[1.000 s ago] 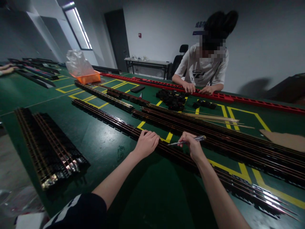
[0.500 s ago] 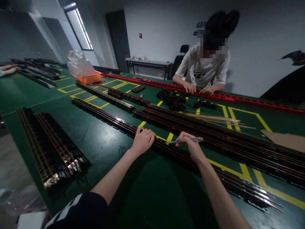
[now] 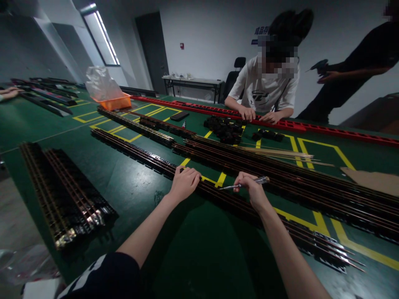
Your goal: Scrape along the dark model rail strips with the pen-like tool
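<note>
Grasping a thin tool (image 3: 262,180), the right hand (image 3: 252,189) holds its tip by a long black strip (image 3: 229,201) on the green table (image 3: 193,253); the left hand (image 3: 185,183) rests on the strip, its grip unclear.

Worn on the head, the one camera looks forward and steeply down across the table (image 3: 199,257). The left hand (image 3: 185,182) and right hand (image 3: 252,189) show close, mid-frame, forearms (image 3: 152,226) entering from below; the wall (image 3: 205,41) stands well beyond, across the top.
</note>
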`<move>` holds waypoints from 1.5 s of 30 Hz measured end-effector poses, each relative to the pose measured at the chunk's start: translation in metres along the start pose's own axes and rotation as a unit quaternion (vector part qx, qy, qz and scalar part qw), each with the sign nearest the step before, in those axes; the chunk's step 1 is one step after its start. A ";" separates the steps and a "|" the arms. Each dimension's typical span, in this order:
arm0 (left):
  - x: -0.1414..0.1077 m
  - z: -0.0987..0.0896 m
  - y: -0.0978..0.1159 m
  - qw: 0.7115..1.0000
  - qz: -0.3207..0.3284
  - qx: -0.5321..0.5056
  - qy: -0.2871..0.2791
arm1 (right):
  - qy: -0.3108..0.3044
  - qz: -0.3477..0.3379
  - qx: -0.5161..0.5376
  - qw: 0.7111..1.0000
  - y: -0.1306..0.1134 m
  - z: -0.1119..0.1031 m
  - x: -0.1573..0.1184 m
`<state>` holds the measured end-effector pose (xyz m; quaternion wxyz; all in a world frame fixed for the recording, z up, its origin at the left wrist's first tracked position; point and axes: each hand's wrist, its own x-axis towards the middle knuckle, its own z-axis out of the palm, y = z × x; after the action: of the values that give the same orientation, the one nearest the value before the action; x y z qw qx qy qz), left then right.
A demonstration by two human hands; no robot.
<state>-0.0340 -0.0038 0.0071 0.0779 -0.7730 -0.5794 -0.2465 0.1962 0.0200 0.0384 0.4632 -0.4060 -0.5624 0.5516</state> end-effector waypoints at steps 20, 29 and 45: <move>0.000 0.000 0.000 1.000 0.002 0.001 0.006 | 0.040 -0.017 0.043 0.998 0.001 -0.003 0.000; -0.001 -0.001 0.000 1.000 0.005 0.002 0.000 | 0.044 -0.008 0.060 0.997 0.001 -0.003 0.000; -0.003 0.003 0.000 0.999 0.016 0.008 0.029 | 0.033 -0.003 0.050 0.998 0.004 -0.001 0.002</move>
<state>-0.0339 -0.0045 0.0028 0.1048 -0.7739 -0.5668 -0.2624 0.1968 0.0229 0.0344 0.5030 -0.3985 -0.5201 0.5636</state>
